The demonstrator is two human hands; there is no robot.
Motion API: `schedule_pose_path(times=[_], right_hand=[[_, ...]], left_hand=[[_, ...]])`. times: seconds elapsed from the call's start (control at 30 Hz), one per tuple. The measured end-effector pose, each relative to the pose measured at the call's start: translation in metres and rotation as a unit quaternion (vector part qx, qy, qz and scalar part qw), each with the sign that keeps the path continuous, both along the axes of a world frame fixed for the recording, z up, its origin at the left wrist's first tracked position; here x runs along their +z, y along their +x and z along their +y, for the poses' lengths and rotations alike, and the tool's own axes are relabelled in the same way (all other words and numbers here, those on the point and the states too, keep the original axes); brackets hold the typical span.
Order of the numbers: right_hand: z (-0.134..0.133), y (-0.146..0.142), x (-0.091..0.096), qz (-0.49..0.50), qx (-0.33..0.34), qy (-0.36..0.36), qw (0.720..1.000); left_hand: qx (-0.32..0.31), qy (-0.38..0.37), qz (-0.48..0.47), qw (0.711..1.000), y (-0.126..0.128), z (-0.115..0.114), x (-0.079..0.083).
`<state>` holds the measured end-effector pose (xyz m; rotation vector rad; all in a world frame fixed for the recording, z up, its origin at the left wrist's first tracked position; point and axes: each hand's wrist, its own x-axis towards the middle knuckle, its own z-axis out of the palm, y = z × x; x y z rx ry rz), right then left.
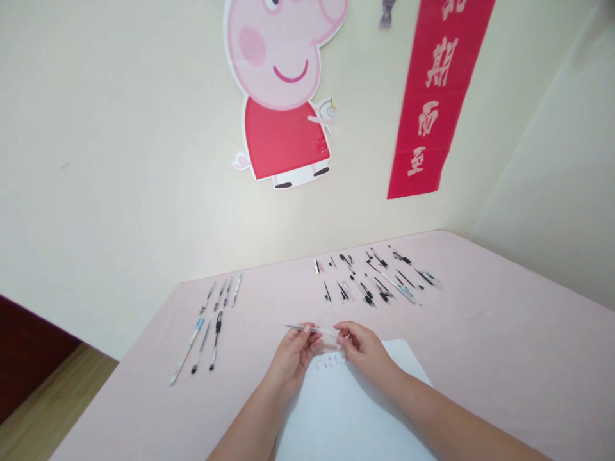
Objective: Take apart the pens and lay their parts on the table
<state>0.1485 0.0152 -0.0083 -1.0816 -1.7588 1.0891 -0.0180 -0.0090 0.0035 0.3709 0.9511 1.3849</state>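
Note:
Over the top of a white sheet of paper (353, 416), both my hands meet at one slim pen piece. My left hand (294, 353) pinches a thin pen refill (291, 327), its dark pointed end sticking out to the left. From there a pale, see-through pen barrel (327, 331) runs to my right hand (366, 351), whose closed fingers hold its far end. Whether refill and barrel are joined, I cannot tell, as my left fingers cover that spot. Small handwritten marks show on the paper between my hands.
Several pen parts, mostly black (368, 296), lie spread across the pink table (504, 358) at the back right. On the left are several whole pens, among them a blue-capped pen (186, 352) and a black-capped pen (216, 339). A wall (144, 192) borders the table's back edge.

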Motion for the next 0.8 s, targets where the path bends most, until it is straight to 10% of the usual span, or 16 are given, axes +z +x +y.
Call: schedule_pose_path(times=[0.27,0.8], right_hand=[[0.005,-0.0046,-0.0042,0.131,0.057,-0.186,0.972],[0.0054,-0.0059,-0.0094,0.118,0.049,-0.197,0.972]], left_hand=[[-0.026,0.08,0.124,0.989,0.0022,-0.0037,0.0072],[-0.018,0.108,0.248,0.963,0.0005,-0.0042,0.0093]])
